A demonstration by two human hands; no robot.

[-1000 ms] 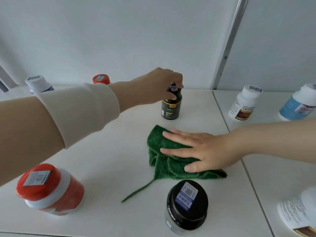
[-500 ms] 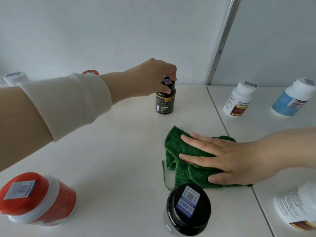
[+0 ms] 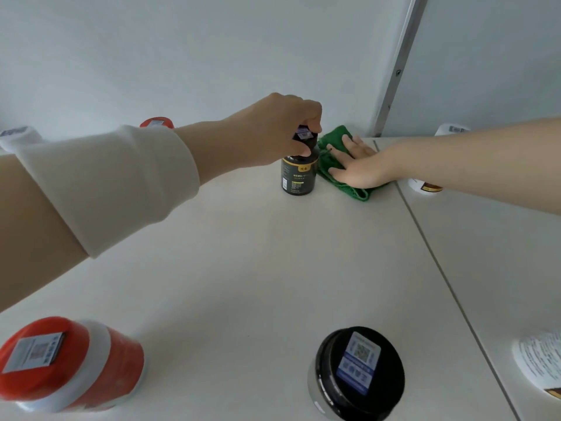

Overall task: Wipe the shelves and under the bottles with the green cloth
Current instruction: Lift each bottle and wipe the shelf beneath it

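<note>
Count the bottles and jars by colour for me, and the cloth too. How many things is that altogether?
Red: 2, the near red jar and a red lid behind the sleeve.
Black: 2, the small black bottle and the black-lidded jar.
White: 3 white bottles.
Green: 1 green cloth.
Total: 8.

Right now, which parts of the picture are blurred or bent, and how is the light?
Head view: soft, even light, no strong glare, faint shadows. Head view: the dark bottle in the middle is fairly sharp; the red jar at the lower left is smeared. Head view: the metal post leans, probably lens distortion.
</note>
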